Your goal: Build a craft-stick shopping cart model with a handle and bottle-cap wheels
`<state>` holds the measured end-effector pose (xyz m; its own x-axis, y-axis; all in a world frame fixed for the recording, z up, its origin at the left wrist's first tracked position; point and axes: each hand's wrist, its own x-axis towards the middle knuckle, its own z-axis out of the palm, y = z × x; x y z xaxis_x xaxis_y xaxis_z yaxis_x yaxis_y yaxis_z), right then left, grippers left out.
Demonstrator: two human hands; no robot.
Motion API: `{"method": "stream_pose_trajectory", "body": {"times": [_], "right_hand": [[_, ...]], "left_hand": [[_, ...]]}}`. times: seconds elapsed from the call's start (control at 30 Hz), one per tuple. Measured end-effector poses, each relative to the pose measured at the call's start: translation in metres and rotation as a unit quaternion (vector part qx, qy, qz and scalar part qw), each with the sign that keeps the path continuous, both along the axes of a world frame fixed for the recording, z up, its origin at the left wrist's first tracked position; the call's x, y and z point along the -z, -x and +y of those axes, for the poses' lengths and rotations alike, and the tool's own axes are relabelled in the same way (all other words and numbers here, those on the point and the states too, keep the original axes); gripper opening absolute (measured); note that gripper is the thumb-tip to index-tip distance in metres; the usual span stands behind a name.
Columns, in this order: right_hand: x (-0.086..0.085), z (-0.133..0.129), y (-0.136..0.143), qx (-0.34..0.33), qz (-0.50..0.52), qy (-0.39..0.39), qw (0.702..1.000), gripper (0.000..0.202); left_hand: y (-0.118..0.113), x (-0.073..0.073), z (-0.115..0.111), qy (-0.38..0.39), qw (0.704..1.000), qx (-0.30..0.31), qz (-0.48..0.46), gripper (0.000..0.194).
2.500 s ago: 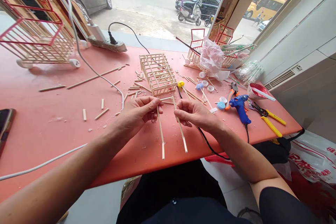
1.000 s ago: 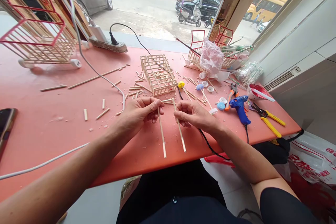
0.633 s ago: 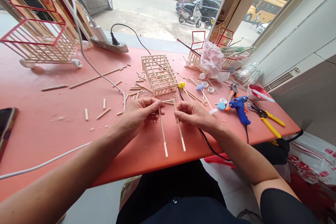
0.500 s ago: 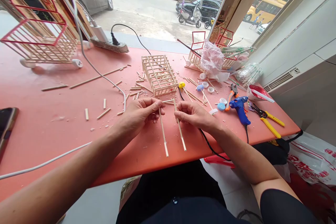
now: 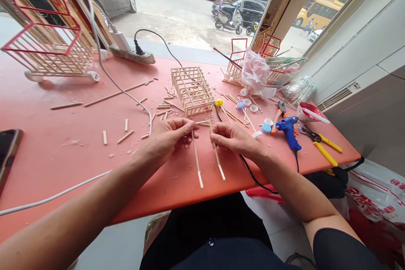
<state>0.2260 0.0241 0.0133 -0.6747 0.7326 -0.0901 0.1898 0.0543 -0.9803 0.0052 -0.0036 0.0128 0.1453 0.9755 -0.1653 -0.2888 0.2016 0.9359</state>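
Observation:
Between my two hands is a thin wooden stick frame (image 5: 196, 158), made of two long sticks joined by a short crosspiece at the far end. My left hand (image 5: 177, 135) pinches its left stick near the top. The right stick is gripped between thumb and fingers of my right hand (image 5: 229, 138). Both sticks point down toward the table's front edge, each with a small joint near its lower end. Just beyond my hands stands a wooden stick basket (image 5: 193, 90), with short cut sticks scattered to its left.
A red-rimmed stick cart (image 5: 60, 55) stands at the left, near a phone (image 5: 9, 152). To the right lie a blue glue gun (image 5: 288, 130), yellow-handled pliers (image 5: 325, 152), orange-handled pliers (image 5: 277, 116) and bottle caps. Cables cross the red table (image 5: 79, 152).

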Motion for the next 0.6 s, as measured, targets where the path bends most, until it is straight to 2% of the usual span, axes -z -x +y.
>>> {"method": "stream_pose_trajectory", "body": {"times": [0.3, 0.6], "right_hand": [[-0.0002, 0.0008, 0.0002, -0.007, -0.012, -0.016, 1.0, 0.039], [0.0004, 0.0003, 0.0, -0.006, -0.016, -0.017, 1.0, 0.039]], "left_hand": [[0.0018, 0.001, 0.0001, -0.013, 1.0, 0.005, 0.015, 0.04], [0.0001, 0.0008, 0.0002, -0.007, 1.0, 0.003, 0.014, 0.045]]}}
